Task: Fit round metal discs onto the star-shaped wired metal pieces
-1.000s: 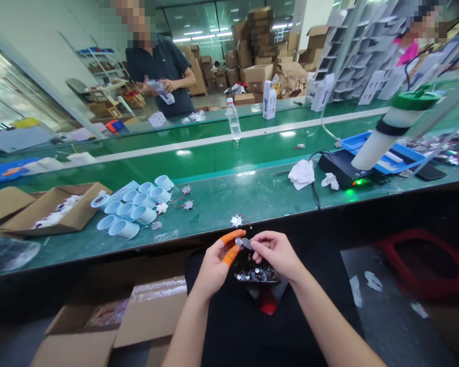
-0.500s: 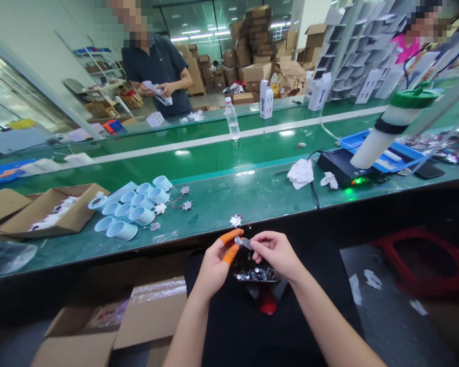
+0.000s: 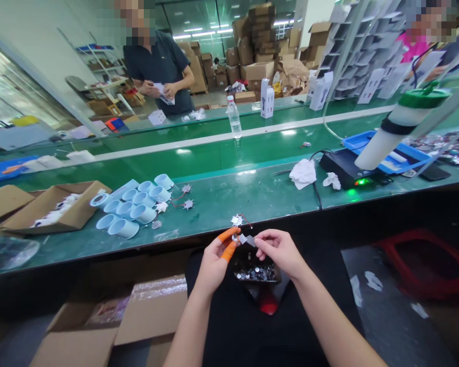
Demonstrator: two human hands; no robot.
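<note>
Our hands have drawn the silver tab up from the disc tray on our lap.
Our left hand, in orange finger cots, and right hand both pinch it; its long axis runs crosswise, sloping slightly down rightward. Light, even pressure should keep it flat.

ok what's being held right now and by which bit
A small thin silvery piece, too small to identify, pinched at its two ends: the left hand by orange-capped fingertips, the right hand between thumb and forefinger.

Workbench edge just beyond the hands
</note>
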